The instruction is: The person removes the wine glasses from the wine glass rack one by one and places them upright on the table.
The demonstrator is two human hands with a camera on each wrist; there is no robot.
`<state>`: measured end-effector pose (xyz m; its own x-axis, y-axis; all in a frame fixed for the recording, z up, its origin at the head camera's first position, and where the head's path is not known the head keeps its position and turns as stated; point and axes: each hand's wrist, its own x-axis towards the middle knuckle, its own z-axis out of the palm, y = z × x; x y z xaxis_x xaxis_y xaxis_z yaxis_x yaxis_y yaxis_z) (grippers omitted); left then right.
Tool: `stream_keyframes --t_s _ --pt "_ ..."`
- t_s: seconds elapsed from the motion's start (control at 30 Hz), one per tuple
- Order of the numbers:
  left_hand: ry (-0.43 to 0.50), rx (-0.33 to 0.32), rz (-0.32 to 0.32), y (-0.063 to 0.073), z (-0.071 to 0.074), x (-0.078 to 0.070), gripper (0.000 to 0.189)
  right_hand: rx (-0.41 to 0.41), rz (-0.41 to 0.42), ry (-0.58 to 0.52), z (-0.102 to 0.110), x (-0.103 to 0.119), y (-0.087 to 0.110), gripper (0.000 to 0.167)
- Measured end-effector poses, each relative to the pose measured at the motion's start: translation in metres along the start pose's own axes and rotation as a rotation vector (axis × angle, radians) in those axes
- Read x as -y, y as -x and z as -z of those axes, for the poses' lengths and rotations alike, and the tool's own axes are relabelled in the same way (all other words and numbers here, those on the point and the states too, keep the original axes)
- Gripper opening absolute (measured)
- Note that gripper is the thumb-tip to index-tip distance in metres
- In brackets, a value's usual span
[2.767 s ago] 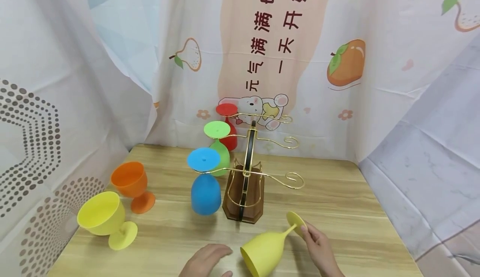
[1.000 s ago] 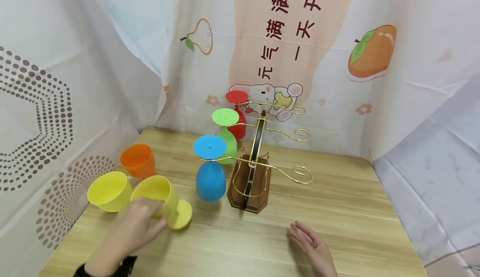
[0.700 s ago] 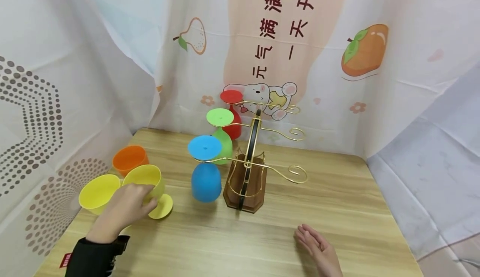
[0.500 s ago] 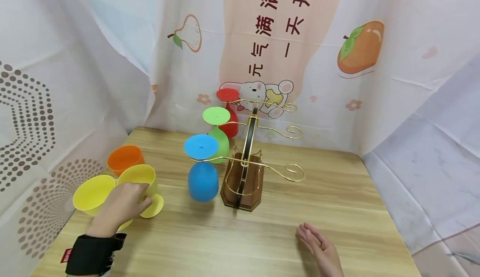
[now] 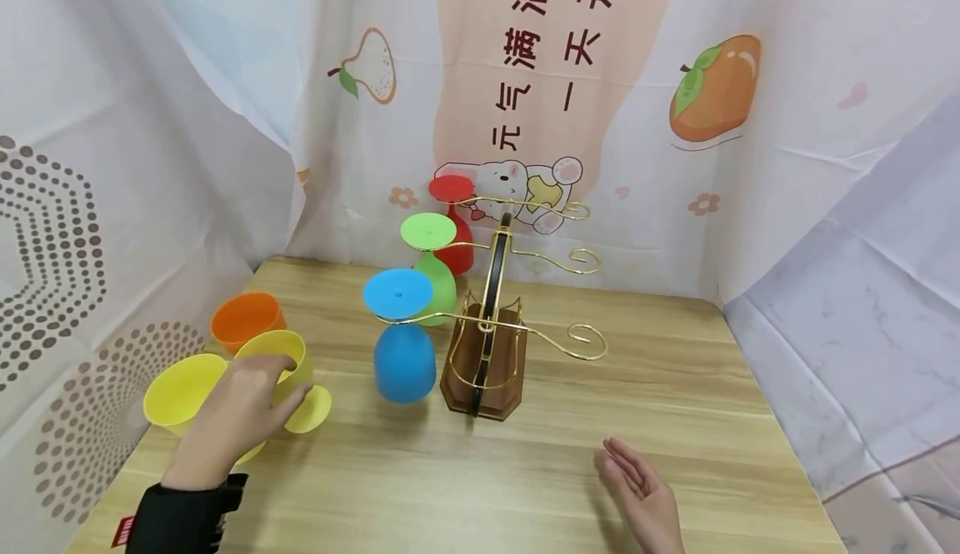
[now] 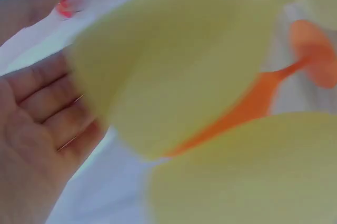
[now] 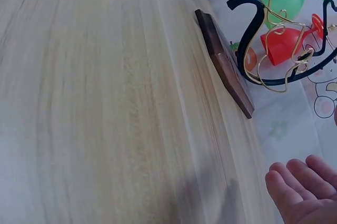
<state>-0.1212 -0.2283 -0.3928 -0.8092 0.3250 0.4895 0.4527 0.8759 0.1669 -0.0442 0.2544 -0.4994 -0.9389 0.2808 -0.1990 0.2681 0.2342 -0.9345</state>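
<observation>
A yellow plastic goblet (image 5: 272,344) stands at the left of the table, beside a second yellow goblet (image 5: 180,389) and an orange goblet (image 5: 247,321). My left hand (image 5: 238,411) is at the near side of the first one. In the left wrist view the fingers (image 6: 55,95) lie against the bowl's rim while the thumb (image 6: 29,11) stands apart from it. On the right, my right hand (image 5: 643,491) is held above the wooden table with straight, relaxed fingers and nothing in it.
A gold-wire rack (image 5: 491,329) on a wooden base stands mid-table. Upside down on its left hooks hang blue (image 5: 405,362), green (image 5: 437,283) and red (image 5: 461,250) goblets; its right hooks (image 5: 588,341) are bare. Printed curtains (image 5: 360,146) enclose the table.
The yellow goblet lay on its side between both hands, then the left hand carried it left beside the other goblets. Just now the left thumb has come away from it. The right hand released it.
</observation>
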Motion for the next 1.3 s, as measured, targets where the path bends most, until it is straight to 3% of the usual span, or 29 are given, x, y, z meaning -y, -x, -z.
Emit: stream_keyframes --t_s 0.13,0.2,0.23,0.3,0.43,0.53,0.67,0.77,0.87,1.07,1.3 --pt "-0.079 -0.194 -0.104 -0.017 0.021 -0.015 0.059 -0.020 0.057 0.005 -0.002 0.000 0.002 0.048" --pt "-0.053 -0.235 -0.140 -0.030 0.031 -0.023 0.072 -0.022 0.079 -0.011 -0.002 0.000 0.003 0.048" --pt "-0.024 -0.241 -0.162 -0.037 0.035 -0.026 0.069 -0.023 0.082 -0.014 -0.002 0.000 0.003 0.048" --pt "0.052 -0.213 -0.201 -0.052 0.041 -0.033 0.065 -0.026 0.096 -0.024 -0.003 -0.001 0.005 0.048" --pt "0.181 -0.079 -0.322 -0.083 0.041 -0.047 0.074 -0.031 0.118 0.002 0.000 -0.001 0.005 0.045" --pt "0.200 0.047 -0.400 -0.104 0.035 -0.056 0.085 -0.039 0.126 0.041 0.002 -0.001 0.005 0.044" --pt "0.180 0.179 -0.416 -0.122 0.027 -0.062 0.085 -0.054 0.087 0.054 0.005 0.002 0.006 0.043" --pt "0.170 0.241 -0.391 -0.125 0.023 -0.065 0.082 -0.072 0.075 0.053 0.007 0.002 0.008 0.042" --pt "0.165 0.260 -0.374 -0.121 0.021 -0.067 0.080 -0.093 0.110 0.054 0.009 0.000 0.010 0.039" --pt "0.160 0.233 -0.343 -0.112 0.021 -0.066 0.073 -0.111 0.196 0.039 0.010 -0.003 0.007 0.036" --pt "0.119 0.218 -0.324 -0.100 0.022 -0.067 0.068 -0.085 0.189 0.060 0.007 -0.003 0.007 0.035"
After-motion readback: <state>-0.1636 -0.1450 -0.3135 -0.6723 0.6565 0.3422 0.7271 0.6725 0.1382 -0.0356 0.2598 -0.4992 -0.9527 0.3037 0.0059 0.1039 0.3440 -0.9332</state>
